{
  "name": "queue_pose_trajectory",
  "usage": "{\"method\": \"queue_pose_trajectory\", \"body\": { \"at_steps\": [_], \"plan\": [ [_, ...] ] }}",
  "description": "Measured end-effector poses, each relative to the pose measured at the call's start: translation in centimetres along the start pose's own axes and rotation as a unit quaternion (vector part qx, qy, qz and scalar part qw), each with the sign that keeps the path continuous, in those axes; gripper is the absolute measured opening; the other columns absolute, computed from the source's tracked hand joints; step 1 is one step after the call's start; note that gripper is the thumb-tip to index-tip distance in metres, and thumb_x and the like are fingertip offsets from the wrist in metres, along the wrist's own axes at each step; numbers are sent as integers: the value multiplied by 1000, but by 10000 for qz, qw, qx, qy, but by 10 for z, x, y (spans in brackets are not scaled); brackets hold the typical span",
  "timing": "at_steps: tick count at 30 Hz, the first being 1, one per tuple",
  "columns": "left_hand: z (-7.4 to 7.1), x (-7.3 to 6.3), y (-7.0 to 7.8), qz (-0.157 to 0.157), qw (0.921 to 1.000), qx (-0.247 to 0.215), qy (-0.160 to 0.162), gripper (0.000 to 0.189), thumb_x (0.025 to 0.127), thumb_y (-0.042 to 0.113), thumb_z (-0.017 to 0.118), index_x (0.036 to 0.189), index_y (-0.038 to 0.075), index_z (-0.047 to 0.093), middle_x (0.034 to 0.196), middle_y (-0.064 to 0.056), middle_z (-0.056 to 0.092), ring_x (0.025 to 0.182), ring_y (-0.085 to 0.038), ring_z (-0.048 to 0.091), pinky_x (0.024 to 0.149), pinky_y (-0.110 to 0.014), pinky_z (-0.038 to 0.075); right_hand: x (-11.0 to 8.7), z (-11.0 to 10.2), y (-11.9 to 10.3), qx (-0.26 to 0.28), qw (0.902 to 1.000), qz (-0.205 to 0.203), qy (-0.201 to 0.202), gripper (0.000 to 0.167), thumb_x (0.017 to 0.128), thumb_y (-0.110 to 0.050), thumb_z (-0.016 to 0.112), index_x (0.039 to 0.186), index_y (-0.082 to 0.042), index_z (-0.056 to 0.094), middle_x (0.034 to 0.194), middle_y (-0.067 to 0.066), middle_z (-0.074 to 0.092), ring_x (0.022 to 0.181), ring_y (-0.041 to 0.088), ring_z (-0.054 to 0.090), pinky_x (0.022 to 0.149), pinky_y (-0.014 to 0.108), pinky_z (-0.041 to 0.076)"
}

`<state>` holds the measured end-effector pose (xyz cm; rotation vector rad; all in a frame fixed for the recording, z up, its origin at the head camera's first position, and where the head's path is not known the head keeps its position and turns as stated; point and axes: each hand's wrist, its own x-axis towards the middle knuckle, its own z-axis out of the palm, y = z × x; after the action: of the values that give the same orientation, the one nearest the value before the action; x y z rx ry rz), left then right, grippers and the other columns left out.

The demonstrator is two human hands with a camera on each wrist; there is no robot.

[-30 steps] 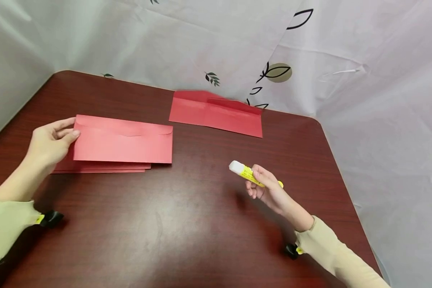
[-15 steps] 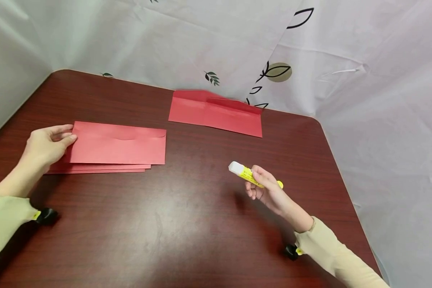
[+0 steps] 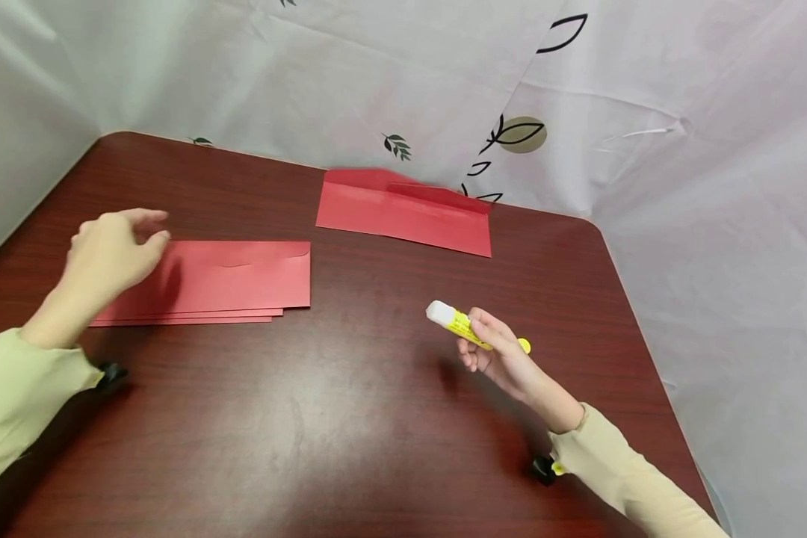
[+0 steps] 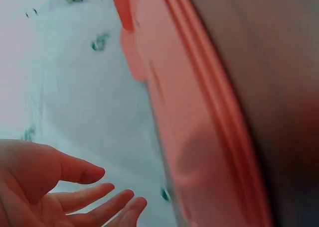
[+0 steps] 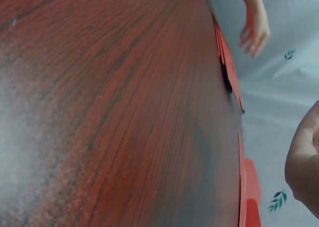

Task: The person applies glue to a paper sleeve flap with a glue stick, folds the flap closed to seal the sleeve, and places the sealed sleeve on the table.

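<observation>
Several red envelopes lie stacked at the left of the table, the top envelope point(image 3: 242, 276) flap side up and the lower ones peeking out along the near edge. Above the left end of this stack hovers my left hand point(image 3: 116, 250), fingers loosely bent and holding nothing; the left wrist view shows the hand point(image 4: 75, 192) apart from the stack point(image 4: 174, 112). Over the right half of the table my right hand point(image 3: 501, 351) grips a yellow glue stick point(image 3: 462, 325) with its white cap pointing left. The right wrist view shows only part of that hand point(image 5: 305, 162).
At the table's far edge lies another red envelope point(image 3: 403, 220) with its flap raised. A white patterned curtain point(image 3: 309, 82) hangs right behind the brown table point(image 3: 350, 418). Black cameras sit under both sleeves.
My left hand has let go of the top envelope, which now lies lower on the stack, and has lifted up and to the right. The right hand with the glue stick has stayed put.
</observation>
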<state>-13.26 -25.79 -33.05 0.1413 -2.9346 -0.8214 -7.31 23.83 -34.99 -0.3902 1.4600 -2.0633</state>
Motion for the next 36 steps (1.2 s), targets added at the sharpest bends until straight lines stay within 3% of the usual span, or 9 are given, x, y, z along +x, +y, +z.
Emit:
{"method": "queue_pose_trajectory", "body": {
  "at_steps": [5, 10, 17, 22, 26, 32, 36],
  "plan": [
    [12, 19, 55, 449, 9976, -518, -80, 38, 94, 21, 53, 126, 2, 61, 115, -29, 64, 98, -46, 55, 80, -55, 38, -2, -1, 0, -22, 10000, -23, 38, 15, 104, -19, 38, 93, -17, 47, 80, -6, 63, 68, 5, 56, 61, 13, 47],
    [27, 43, 104, 642, 9926, -934, -429, 39, 90, 22, 62, 125, 6, 64, 110, -22, 69, 117, -44, 50, 95, -54, 36, -6, -1, 1, 14, 10000, 25, 62, 15, 104, -18, 37, 93, -17, 47, 80, -6, 63, 68, 5, 56, 61, 13, 47],
    [60, 75, 155, 539, 9818, -1484, -1052, 41, 86, 26, 69, 123, 9, 66, 111, -16, 71, 110, -28, 61, 82, -36, 50, -13, -2, 3, 4, 10000, 3, 91, 15, 104, -17, 37, 94, -18, 47, 80, -6, 62, 69, 4, 56, 61, 13, 47],
    [86, 97, 178, 349, 9737, -1745, -1424, 46, 84, 26, 74, 125, 7, 65, 110, -17, 71, 105, -28, 66, 93, -41, 51, -18, -3, 5, -114, 9998, 35, 162, 15, 104, -17, 36, 93, -19, 47, 80, -7, 62, 68, 4, 55, 61, 13, 46],
    [106, 108, 188, 85, 9700, -1851, -1574, 51, 84, 26, 74, 128, 4, 61, 110, -17, 71, 107, -28, 65, 94, -40, 51, -20, -3, 6, -111, 9998, 58, 165, 14, 104, -16, 37, 94, -19, 47, 80, -7, 62, 68, 4, 55, 61, 14, 46],
    [134, 120, 202, -139, 9726, -1719, -1560, 63, 82, 35, 75, 134, 5, 56, 129, -16, 61, 124, -30, 49, 96, -40, 49, -22, -4, 6, -168, 9997, 40, 167, 13, 103, -17, 37, 95, -19, 47, 79, -7, 61, 68, 4, 54, 61, 14, 46],
    [149, 124, 208, -161, 9752, -1476, -1644, 71, 81, 38, 74, 139, 4, 50, 140, -13, 52, 126, -30, 46, 100, -40, 47, -26, -4, 6, -170, 9997, 33, 166, 13, 103, -16, 37, 95, -19, 47, 79, -7, 61, 68, 4, 55, 61, 14, 46]
  ]
}}
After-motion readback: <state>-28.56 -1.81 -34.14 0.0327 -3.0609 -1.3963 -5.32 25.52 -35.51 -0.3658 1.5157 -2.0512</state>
